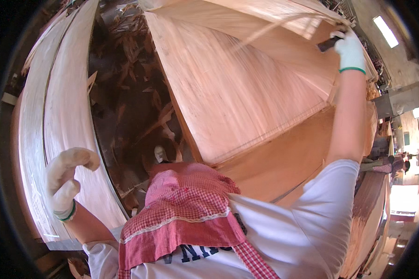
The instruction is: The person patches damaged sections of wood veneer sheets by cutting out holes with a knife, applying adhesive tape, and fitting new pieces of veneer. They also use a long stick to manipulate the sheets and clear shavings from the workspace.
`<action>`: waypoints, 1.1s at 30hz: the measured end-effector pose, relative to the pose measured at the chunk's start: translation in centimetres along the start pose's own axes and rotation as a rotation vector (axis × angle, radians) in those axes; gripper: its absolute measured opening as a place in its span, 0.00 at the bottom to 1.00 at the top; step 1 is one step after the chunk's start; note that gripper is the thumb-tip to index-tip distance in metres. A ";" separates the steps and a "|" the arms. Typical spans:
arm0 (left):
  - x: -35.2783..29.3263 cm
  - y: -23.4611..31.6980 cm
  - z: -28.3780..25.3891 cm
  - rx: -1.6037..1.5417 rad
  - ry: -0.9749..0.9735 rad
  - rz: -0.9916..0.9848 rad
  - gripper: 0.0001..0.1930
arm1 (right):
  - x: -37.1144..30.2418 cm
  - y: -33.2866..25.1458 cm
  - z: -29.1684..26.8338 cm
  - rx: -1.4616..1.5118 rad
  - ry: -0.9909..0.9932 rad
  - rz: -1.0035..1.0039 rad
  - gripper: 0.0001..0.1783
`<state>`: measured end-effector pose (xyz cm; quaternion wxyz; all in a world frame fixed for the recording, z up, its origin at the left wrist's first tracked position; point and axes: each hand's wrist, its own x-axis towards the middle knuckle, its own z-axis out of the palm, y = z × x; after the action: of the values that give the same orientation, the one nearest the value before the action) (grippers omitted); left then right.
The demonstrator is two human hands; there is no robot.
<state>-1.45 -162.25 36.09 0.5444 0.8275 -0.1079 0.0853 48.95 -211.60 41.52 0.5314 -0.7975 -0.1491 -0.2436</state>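
My right hand, in a white glove with a green cuff, is stretched out at the far right. It is closed on a short dark flat piece whose kind I cannot make out. Close to it, a thin wood veneer sheet is lifted and folded, its far edge blurred by motion; whether the fingers also grip the sheet is unclear. Below lies a stack of pale pinkish veneer. My left hand, likewise gloved, hovers above the long veneer sheets on the left, fingers curved and apart from the thumb, holding nothing.
Long veneer sheets lie along the left. Between the two stacks, a dark floor is strewn with veneer scraps. A brown sheet extends in front of the right stack. More stacked veneer stands at the lower right, with a person farther off.
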 end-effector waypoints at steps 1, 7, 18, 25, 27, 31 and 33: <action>1.7 -1.7 -0.7 -0.044 -0.030 0.004 0.20 | 1.1 0.4 -1.8 -0.072 0.005 -0.025 0.10; 9.1 -6.1 -6.5 -0.182 -0.174 0.037 0.22 | 7.5 0.9 -8.6 0.535 0.076 0.313 0.14; 22.4 -17.9 -23.8 -0.259 -0.241 -0.095 0.22 | -11.6 -3.9 -0.8 -0.198 0.340 0.272 0.17; 27.2 -26.7 -30.8 -0.301 -0.202 -0.262 0.19 | -26.9 -1.6 6.6 -0.113 -0.046 0.572 0.23; 29.7 -28.8 -32.0 -0.277 -0.221 -0.248 0.19 | -30.1 1.4 10.7 -0.251 0.202 0.972 0.25; 34.3 -33.3 -34.3 -0.280 -0.248 -0.249 0.19 | -37.8 7.4 15.4 -0.364 0.441 1.418 0.21; 36.6 -35.4 -36.1 -0.247 -0.241 -0.263 0.19 | -38.6 10.3 18.4 -0.389 0.484 1.551 0.19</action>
<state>42.48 -118.62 28.51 0.6314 0.7655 -0.0727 -0.1000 25.96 -197.90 6.63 0.4186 -0.6772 0.6050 0.0054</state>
